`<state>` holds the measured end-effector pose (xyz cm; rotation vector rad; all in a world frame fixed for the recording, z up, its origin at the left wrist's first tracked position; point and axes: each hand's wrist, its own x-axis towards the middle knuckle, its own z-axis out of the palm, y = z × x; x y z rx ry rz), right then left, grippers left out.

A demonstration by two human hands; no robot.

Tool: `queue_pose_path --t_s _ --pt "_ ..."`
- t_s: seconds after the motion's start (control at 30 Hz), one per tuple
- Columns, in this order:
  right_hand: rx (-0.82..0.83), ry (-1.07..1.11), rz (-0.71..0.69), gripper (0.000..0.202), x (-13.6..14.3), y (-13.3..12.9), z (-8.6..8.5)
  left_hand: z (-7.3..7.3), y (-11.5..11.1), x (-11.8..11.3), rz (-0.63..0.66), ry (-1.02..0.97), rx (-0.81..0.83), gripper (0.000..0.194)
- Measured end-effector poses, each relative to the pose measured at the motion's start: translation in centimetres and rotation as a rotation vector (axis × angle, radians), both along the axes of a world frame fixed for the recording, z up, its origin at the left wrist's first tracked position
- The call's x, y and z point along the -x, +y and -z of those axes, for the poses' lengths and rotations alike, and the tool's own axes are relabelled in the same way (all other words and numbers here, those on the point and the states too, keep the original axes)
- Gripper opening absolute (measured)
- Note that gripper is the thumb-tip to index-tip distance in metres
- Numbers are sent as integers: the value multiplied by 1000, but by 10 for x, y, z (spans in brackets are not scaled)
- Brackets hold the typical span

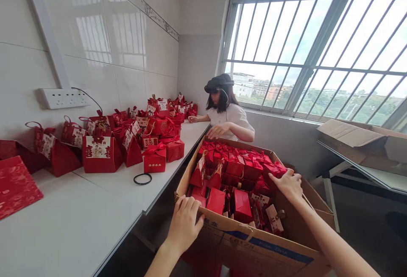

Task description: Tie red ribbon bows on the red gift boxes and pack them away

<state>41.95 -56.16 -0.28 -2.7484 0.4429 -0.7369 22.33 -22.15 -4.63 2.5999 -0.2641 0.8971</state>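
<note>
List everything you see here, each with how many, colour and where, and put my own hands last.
Table: one, white, left
Table boxes: many, red, on the table
Patterned piece: one, red, table's left edge
Ring: one, black, table's near side
Socket strip: one, white, left wall
Cord: one, black, from the strip
Carton: one, brown, before you
Carton boxes: many, red, inside the carton
Co-worker: one, white top, beyond the carton
Cap: one, black, co-worker's head
Window: one, grey bars, upper right
Second carton: one, brown, far right
Left hand: one, bare, carton's near left corner
Right hand: one, bare, carton's right side
</note>
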Motion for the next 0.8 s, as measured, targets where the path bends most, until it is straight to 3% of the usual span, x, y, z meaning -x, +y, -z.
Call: queue_pose_path --t_s 0.1,0.23,0.6,0.8 --pt "148 22 18 74 -3 3 -1 3 -2 -1 0 -60 13 12" --pt "173 48 13 76 -19 1 -3 6 -3 -2 -11 -115 24 13" --pt "-69 140 -29 108 -72 3 31 4 5 -8 17 -218 -109 15" --pt "-21 97 -238 75 -76 -11 51 29 3 -16 -43 -221 -60 19"
